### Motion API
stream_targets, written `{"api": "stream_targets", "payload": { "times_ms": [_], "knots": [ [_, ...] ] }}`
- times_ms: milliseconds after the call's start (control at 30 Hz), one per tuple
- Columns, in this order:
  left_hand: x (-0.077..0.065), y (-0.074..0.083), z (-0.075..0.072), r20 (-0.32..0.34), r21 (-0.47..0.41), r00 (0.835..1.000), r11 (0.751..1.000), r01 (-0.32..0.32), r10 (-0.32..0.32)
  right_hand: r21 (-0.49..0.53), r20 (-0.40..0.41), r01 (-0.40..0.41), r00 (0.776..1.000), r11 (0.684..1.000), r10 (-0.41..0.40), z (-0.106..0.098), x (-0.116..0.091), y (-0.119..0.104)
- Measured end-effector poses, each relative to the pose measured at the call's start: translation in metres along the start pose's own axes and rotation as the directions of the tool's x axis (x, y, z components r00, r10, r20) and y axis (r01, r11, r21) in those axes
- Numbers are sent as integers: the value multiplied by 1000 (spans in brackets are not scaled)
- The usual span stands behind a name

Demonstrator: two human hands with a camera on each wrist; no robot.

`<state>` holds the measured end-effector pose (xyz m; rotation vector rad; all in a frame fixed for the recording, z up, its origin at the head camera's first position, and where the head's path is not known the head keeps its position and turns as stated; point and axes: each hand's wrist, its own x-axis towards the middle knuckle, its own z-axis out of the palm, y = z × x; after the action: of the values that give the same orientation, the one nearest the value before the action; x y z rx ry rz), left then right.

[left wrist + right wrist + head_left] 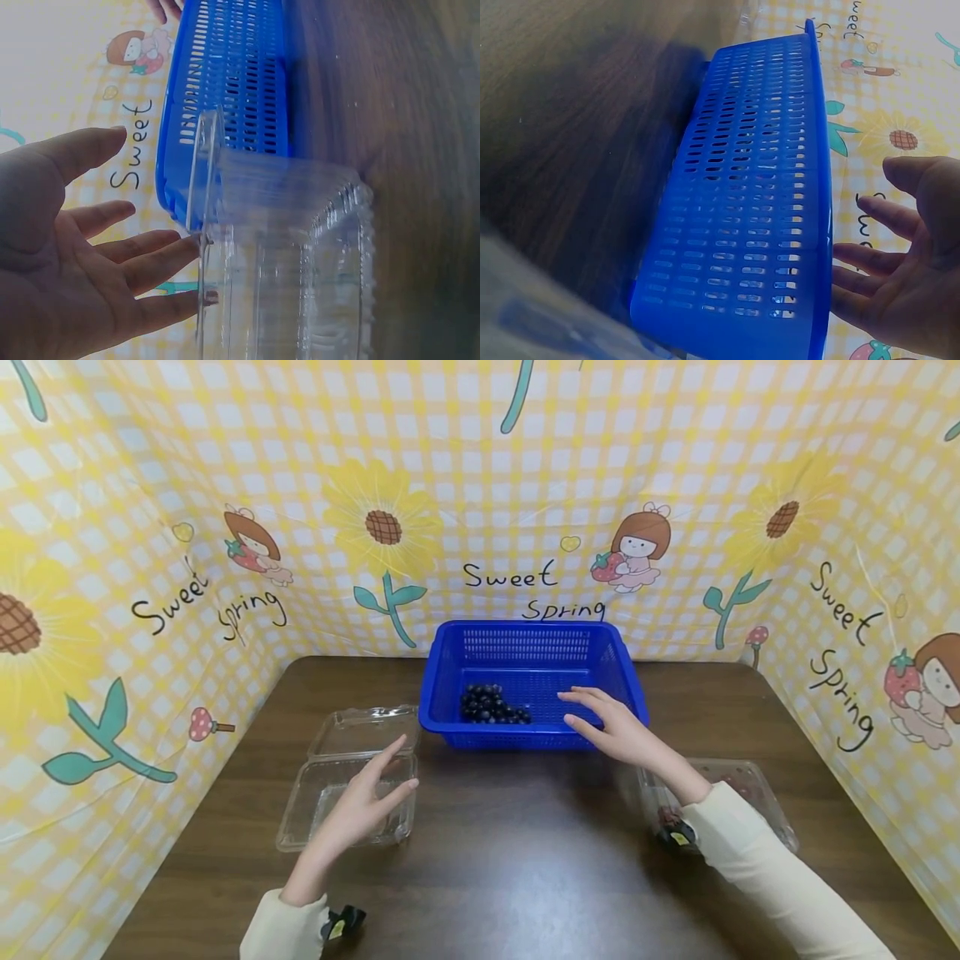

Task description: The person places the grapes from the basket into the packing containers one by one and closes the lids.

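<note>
A blue plastic basket [532, 741] stands at the back of the table, with a cluster of dark grapes or berries [487, 703] in its left half. Over the basket's front right rim hovers my right hand [611, 722], fingers spread and holding nothing. My left hand [363, 806] is stretched out above a lidded clear plastic box [292, 818], which lies open and holds nothing visible. In the left wrist view, the left fingers [161, 266] are loosely extended beside the box's rim. The right wrist view has the right hand [907, 262] at the basket's upper edge.
A second clear box [757, 785] with some reddish fruit [667, 816] sits at the right, partly under my right forearm. Brown wooden table [495, 860] lies between the boxes. A yellow checked cloth [480, 485] hangs around the back and sides.
</note>
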<state>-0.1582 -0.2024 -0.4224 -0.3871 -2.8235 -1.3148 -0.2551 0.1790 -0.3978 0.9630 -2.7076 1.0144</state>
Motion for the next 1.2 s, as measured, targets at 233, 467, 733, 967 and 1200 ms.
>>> {"api": "stream_targets", "payload": {
  "times_ms": [233, 467, 733, 967, 1200],
  "knots": [
    [-5, -7, -8, -15, 13, 1000, 1000, 10, -9, 14, -4, -11, 1000, 1000, 11, 0, 4, -2],
    [-9, -15, -17, -35, 48, 999, 999, 18, -17, 0, 28, -54, 998, 999, 54, -3, 10, -6],
    [-14, -19, -27, -54, 67, 998, 998, 21, -18, -44, 68, -74, 995, 996, 77, -4, 17, -10],
    [-14, -23, -36, -70, 83, 998, 997, 10, -4, -70, 104, -91, 990, 993, 98, -1, 26, -12],
    [-12, -26, -46, -84, 99, 996, 995, 15, -7, -61, 111, -82, 990, 995, 88, 1, 33, -15]
  ]
}}
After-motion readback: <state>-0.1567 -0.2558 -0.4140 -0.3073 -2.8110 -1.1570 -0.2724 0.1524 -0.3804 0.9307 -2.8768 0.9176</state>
